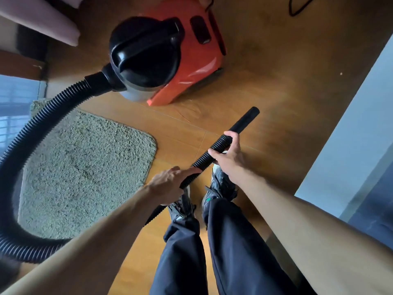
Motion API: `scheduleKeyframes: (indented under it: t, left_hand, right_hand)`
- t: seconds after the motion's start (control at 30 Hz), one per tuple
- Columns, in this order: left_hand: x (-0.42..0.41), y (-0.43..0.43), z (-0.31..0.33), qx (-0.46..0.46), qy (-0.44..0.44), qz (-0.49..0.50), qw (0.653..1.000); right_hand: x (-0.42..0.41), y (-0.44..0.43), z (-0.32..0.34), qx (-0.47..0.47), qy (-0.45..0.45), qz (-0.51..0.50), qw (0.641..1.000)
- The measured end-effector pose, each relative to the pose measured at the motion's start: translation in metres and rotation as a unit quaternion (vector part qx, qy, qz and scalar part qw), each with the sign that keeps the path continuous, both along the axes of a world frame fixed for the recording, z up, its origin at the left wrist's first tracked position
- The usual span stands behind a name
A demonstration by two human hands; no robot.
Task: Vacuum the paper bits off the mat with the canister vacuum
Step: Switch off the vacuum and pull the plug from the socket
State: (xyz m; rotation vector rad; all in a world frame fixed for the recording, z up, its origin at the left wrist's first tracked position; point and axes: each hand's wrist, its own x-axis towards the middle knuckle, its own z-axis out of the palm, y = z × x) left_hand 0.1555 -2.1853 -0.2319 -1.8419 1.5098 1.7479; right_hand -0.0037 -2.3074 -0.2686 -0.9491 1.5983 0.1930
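Both hands clamped on hose (214, 149): left hand (168, 185), right hand (227, 154) nearer nozzle (246, 119). Nozzle aimed one o'clock, away from mat (85, 167) at nine; vacuum (165, 56) at twelve. Risk: looped hose dragging mat, scattering bits.

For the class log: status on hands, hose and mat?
Both hands, left and right, grip hose. Nozzle over bare floor, off mat. Nothing blocking.

Bare wood floor (265, 86) lies open beyond the nozzle (246, 119); hose (42, 124) loops across the mat (85, 167), seemingly touching it.
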Motion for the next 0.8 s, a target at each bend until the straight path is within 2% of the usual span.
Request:
scheduleKeyframes:
  t: [0.37, 0.6, 0.8]
  left_hand:
    - [0.008, -0.002, -0.052, -0.029, -0.080, -0.055, 0.995]
    - [0.008, -0.003, -0.068, -0.014, -0.062, -0.065, 0.996]
    - [0.013, -0.013, -0.073, 0.048, -0.023, -0.100, 0.994]
  right_hand:
    - [0.007, 0.005, -0.046, -0.023, 0.007, -0.021, 1.000]
    - [0.007, 0.006, -0.061, -0.025, 0.031, 0.001, 0.999]
    - [0.007, 0.008, -0.061, -0.047, 0.055, 0.059, 0.996]
